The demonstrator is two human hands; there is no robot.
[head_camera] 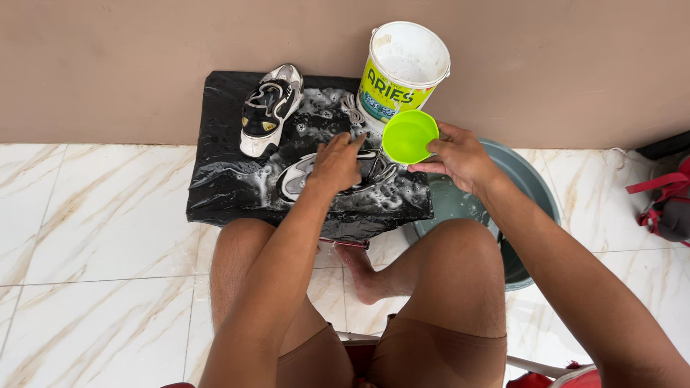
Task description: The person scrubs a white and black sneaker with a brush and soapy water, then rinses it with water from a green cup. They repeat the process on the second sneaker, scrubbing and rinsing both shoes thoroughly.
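On the wet black plastic-covered surface (pixel 223 179), the left hand (pixel 336 164) presses flat to hold the soapy grey-and-white shoe (pixel 302 176) steady, while just beside it the right hand (pixel 460 156) pinches a small green plastic bowl (pixel 408 135).

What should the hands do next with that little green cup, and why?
Probably tip the small round green plastic cup so it pours over the soapy black-and-white sneaker. The right hand holds the cup just above that sneaker, the left hand presses the sneaker flat on the wet black plastic sheet, and suds cover both.
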